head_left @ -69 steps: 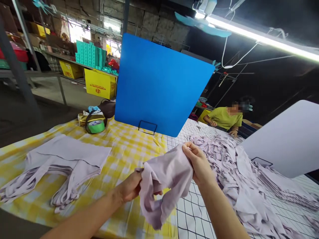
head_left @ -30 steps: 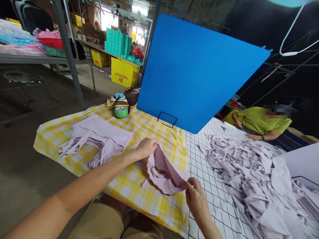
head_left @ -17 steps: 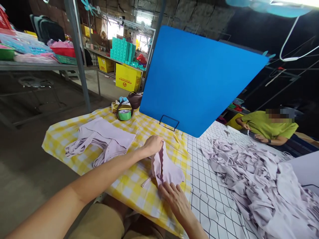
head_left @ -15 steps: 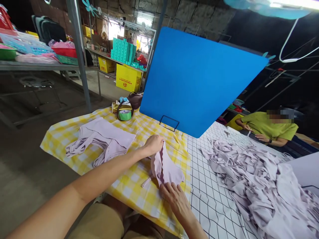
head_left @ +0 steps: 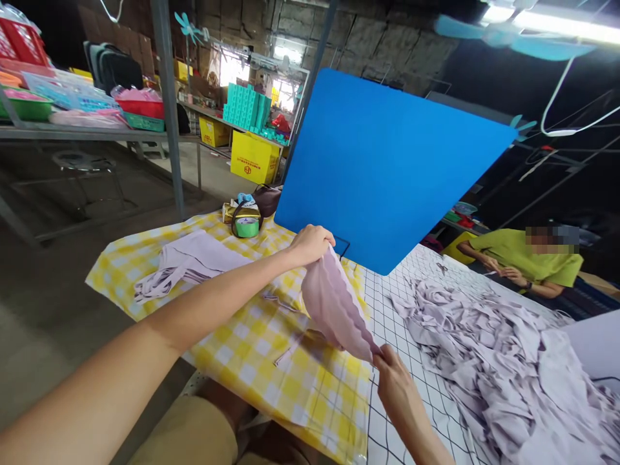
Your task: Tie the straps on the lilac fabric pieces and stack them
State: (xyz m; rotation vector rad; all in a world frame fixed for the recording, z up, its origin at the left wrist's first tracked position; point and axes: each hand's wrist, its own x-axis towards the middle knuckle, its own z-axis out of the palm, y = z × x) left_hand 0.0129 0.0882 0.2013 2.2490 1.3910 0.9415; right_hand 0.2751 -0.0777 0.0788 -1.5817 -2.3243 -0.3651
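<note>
A pair of pale lilac panties (head_left: 332, 307) with a scalloped edge is stretched between my two hands, lifted a little off the yellow checked cloth (head_left: 320, 394). My left hand (head_left: 314, 245) is closed on its upper end. Lower down, the fingers of my right hand (head_left: 394, 374) pinch the opposite end, over the white grid-patterned cloth (head_left: 387, 420). Thin lilac strips (head_left: 285, 355) lie on the checked cloth beneath. Left of my hands lies a neat stack of similar lilac panties (head_left: 201, 255), partly covered by my left forearm.
A heap of lilac garments (head_left: 498, 349) spreads over the table at right. Behind my hands stands a tilted blue board (head_left: 392, 168) on a wire stand. Green tape (head_left: 247, 227) sits at the back left. Across the table, a person in a green shirt (head_left: 547, 261) works.
Both hands have risen with the panties and moved apart. My right hand has gone from resting fingers on the fabric to pinching its end, further right. The panties are now stretched out.
</note>
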